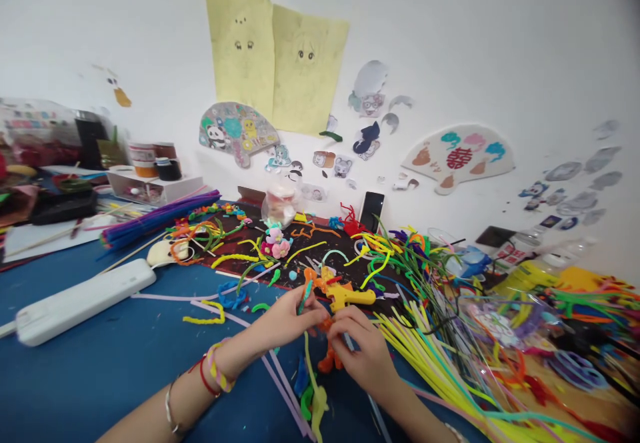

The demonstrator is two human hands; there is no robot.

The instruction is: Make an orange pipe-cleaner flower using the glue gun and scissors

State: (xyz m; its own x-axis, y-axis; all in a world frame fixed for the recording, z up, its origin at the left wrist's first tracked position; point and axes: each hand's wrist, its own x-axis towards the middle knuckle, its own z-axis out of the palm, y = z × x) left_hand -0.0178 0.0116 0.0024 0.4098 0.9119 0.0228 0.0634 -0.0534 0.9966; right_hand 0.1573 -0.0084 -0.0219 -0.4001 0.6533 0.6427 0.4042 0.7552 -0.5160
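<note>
An orange pipe-cleaner figure (330,357) is between my hands, partly hidden by the fingers. My left hand (295,313) pinches it from the left, and a short teal pipe-cleaner piece (305,296) sticks up between its fingers. On the other side, my right hand (365,348) has its fingers bent and pressed against the orange figure. Just behind the hands lies a yellow glue gun (350,296). Green and yellow pipe-cleaner pieces (319,403) rest on the blue table (210,376) below the left hand.
A white power strip (87,301) lies at left, near a bundle of purple pipe cleaners (160,219). Yellow pipe cleaners (430,356) spread across the right side. A phone (372,211) leans on the wall behind a pink flower piece (276,243). Plastic bottles (557,263) stand at right.
</note>
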